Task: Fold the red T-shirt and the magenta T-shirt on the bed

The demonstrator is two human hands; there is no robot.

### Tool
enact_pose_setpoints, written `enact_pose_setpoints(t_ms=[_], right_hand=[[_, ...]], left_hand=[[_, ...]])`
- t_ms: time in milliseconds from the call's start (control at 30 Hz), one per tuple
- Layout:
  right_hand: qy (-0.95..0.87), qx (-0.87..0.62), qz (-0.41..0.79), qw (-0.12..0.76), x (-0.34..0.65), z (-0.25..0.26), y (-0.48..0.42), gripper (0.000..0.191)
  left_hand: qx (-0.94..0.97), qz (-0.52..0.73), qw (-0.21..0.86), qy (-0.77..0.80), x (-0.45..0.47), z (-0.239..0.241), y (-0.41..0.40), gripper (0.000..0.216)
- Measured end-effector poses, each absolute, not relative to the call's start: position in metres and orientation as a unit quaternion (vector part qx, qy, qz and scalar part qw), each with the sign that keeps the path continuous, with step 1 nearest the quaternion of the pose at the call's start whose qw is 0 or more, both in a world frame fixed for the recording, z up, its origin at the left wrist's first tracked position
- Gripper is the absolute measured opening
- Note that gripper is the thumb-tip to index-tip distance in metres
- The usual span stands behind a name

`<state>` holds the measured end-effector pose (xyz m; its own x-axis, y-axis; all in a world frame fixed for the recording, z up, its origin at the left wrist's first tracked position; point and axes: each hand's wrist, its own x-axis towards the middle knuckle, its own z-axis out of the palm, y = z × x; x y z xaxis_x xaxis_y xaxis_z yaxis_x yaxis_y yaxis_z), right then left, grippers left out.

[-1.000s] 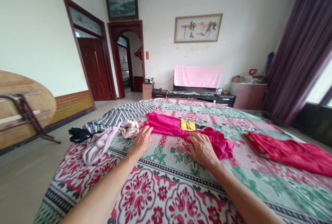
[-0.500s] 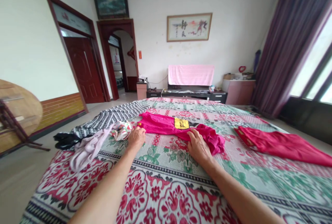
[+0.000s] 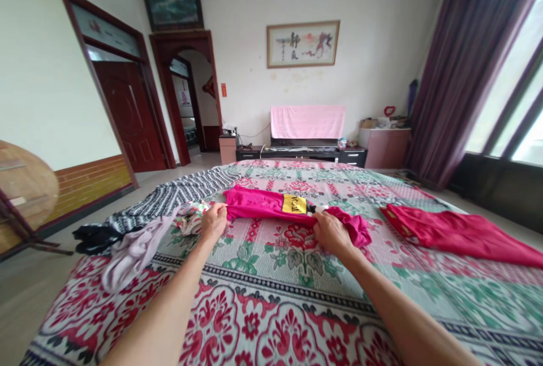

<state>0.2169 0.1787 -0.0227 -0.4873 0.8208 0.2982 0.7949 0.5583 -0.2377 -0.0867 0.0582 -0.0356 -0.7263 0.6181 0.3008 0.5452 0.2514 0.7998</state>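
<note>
Left hand [image 3: 214, 220] and right hand [image 3: 332, 231] are now curling in on the near edge of the magenta garment [image 3: 254, 203], where a second ago they were lying flatter and looser against it. Spreading beneath everything, the patterned cover [image 3: 254, 275] is carrying all the cloth. Along its far left side a black-and-white cloth [image 3: 169, 196] is trailing, and well off to the right a red garment [image 3: 458, 233] is lying by itself. Between these two, near the middle, the magenta garment is stretching left to right across the person's front, its long axis dipping slightly toward the right, its bulk resting just beyond the fingers. Neither hand is standing nearer than the other, since both are touching it: the left is taking the left end, while the right is gripping short of the bunched right end. Smaller still, a lilac cloth [image 3: 138, 244] and a crumpled floral cloth [image 3: 190, 222] are sitting to the left of the left hand, the floral one just beside it. On the garment, a yellow patch [image 3: 294, 205] is facing up, closer to the right hand. Down at the fingers, both sets are folding closed with the garment's edge caught in them, though the right fingertips are staying hidden.
</note>
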Motion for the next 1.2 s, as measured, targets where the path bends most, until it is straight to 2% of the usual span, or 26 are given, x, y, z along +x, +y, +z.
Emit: enact_pose_setpoints(t_ms=[67, 133, 233, 333, 467, 633, 700, 767, 933, 1000, 1100, 1200], right_hand=[[-0.862, -0.462, 0.048, 0.201, 0.223, -0.009, 0.181, 0.029], [-0.877, -0.438, 0.094, 0.174, 0.232, 0.009, 0.182, 0.026], [-0.892, -0.367, 0.256, 0.067, 0.249, 0.037, 0.181, 0.023], [-0.876, -0.307, 0.368, 0.053, 0.265, 0.054, 0.177, 0.03], [-0.858, -0.348, 0.373, 0.06, 0.268, 0.056, 0.174, 0.044], [-0.875, -0.332, 0.347, 0.066, 0.262, 0.053, 0.173, 0.023], [-0.891, -0.305, 0.32, 0.099, 0.262, 0.054, 0.175, 0.02], [-0.889, -0.297, 0.3, 0.178, 0.261, 0.055, 0.178, 0.022], [-0.705, -0.363, 0.315, 0.521, 0.251, 0.053, 0.186, 0.036], [-0.635, -0.363, 0.332, 0.596, 0.247, 0.051, 0.188, 0.042], [-0.597, -0.357, 0.364, 0.619, 0.246, 0.052, 0.188, 0.045], [-0.639, -0.32, 0.446, 0.538, 0.257, 0.06, 0.183, 0.041]], left_hand=[[0.357, 0.562, 0.05, 0.744, -0.086, -0.022, 0.056, 0.027], [0.338, 0.636, 0.061, 0.691, -0.084, -0.005, 0.053, 0.026], [0.3, 0.74, 0.084, 0.596, -0.081, 0.025, 0.044, 0.028], [0.286, 0.808, 0.123, 0.499, -0.076, 0.047, 0.037, 0.029], [0.285, 0.816, 0.155, 0.478, -0.07, 0.052, 0.036, 0.033], [0.307, 0.806, 0.165, 0.478, -0.064, 0.052, 0.037, 0.035], [0.321, 0.81, 0.166, 0.462, -0.063, 0.058, 0.035, 0.035], [0.333, 0.816, 0.157, 0.446, -0.062, 0.064, 0.031, 0.035], [0.361, 0.824, 0.067, 0.432, -0.059, 0.072, 0.029, 0.033], [0.374, 0.814, 0.031, 0.443, -0.055, 0.071, 0.031, 0.031], [0.391, 0.788, 0.039, 0.474, -0.048, 0.07, 0.032, 0.026], [0.419, 0.754, 0.133, 0.488, -0.048, 0.073, 0.024, 0.025]])
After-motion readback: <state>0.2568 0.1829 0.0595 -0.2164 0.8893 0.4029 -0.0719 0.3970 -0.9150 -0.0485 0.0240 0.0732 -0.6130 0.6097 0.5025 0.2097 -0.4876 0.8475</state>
